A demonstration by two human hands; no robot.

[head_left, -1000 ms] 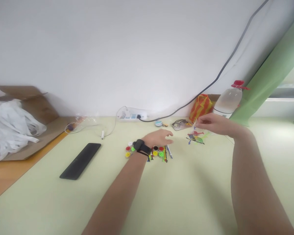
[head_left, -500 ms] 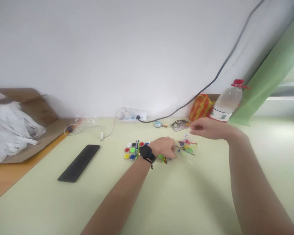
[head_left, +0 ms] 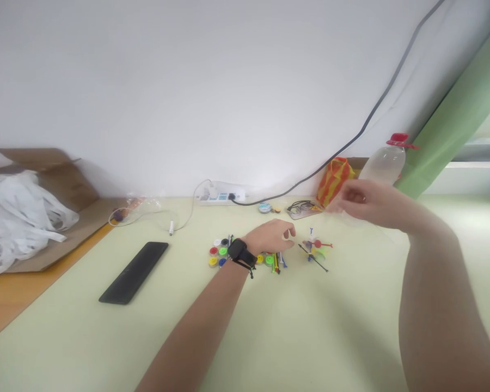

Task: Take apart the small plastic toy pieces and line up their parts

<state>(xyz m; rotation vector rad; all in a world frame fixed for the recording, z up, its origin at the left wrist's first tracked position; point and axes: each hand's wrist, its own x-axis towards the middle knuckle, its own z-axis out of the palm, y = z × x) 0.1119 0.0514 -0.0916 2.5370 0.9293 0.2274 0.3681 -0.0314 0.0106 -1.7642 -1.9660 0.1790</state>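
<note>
Two clusters mid-frame: caps (head_left: 218, 253) lined by the half-curled left hand (head_left: 271, 237), coloured sticks (head_left: 315, 249) unsorted; right hand (head_left: 361, 202) pinched, contents unclear.

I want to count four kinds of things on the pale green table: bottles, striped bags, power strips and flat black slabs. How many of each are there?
Clear plastic bottle with red cap: 1
Orange and yellow striped bag: 1
White power strip: 1
Flat black rectangular slab: 1
Total: 4
</note>
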